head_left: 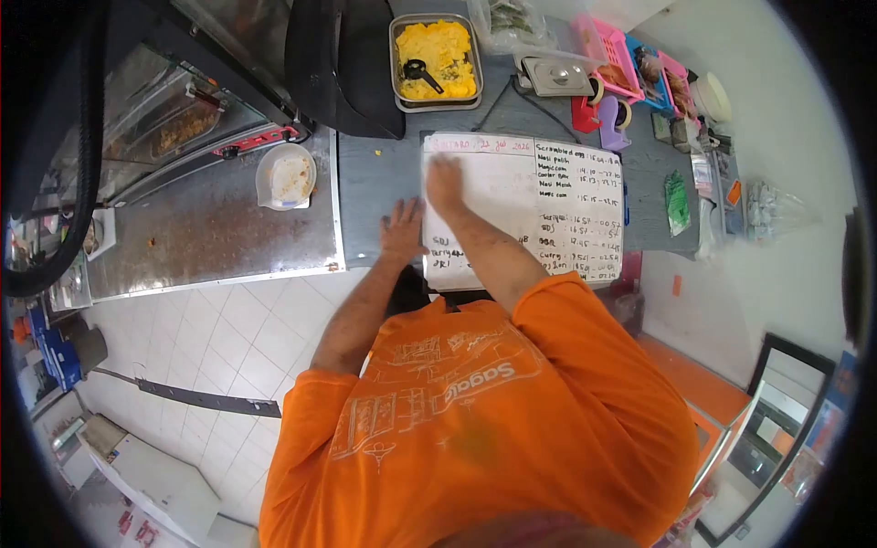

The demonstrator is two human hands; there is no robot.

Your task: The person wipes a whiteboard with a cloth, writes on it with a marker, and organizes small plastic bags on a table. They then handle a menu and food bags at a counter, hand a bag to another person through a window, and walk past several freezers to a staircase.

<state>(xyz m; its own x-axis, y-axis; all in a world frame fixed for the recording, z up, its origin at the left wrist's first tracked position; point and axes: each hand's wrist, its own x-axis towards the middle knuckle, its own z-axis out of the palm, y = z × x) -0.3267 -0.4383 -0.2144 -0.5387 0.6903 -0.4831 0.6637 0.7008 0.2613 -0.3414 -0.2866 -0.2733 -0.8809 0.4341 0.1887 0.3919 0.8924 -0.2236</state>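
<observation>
A whiteboard (498, 205) with red writing along its top and black handwritten lists at the right and lower left lies on the grey table. My right hand (445, 183) is on the board's upper left part, just under the red writing. Its fingers are blurred, and whether they hold anything is hidden. Fingers spread, my left hand (402, 230) rests at the table's front edge, against the board's left edge, holding nothing.
Behind the board stands a metal tray of yellow food (461, 64) with a black scoop. A metal lid (555, 77), tape dispensers (614, 123) and a pink basket (605, 50) are at the back right. A white bowl (287, 176) sits on the left counter.
</observation>
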